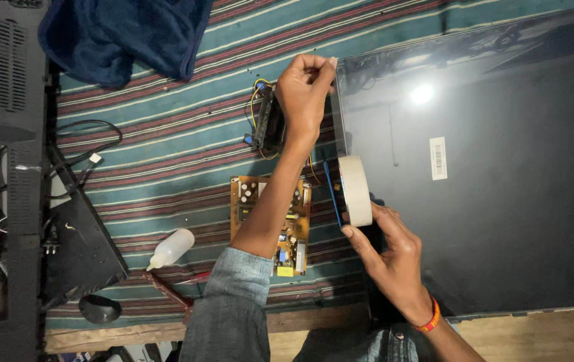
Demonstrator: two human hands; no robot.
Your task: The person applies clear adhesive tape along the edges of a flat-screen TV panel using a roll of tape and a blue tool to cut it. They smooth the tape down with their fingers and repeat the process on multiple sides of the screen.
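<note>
A: Our left hand (303,94) is pinched shut at the fingertips on the end of the tape, right at the near corner of the panel (501,167). We count two hands, both ours.

B: And our right hand (387,251) holds the one tape roll (356,190), fingers curled under it, thumb against its rim. The roll stands on edge against the panel's border, between the two hands. An orange band (429,320) sits on that wrist.

A: Just beside our left hand, on its outer side, lies one small black module (267,121) with yellow and blue wires. Under our left forearm we see one orange circuit board (273,224), partly hidden by the denim sleeve (233,308).

B: So two boards in all, if we count the module. Further out from the left arm there is one white squeeze bottle (171,248) lying on its side, and near it one red-handled tool (169,291); we cannot tell what kind.

A: All of it rests on one striped cloth (166,147). Beyond our left hand, one blue towel (126,33) is bunched up. Farthest out, one black back cover (15,167) with vents.
</note>
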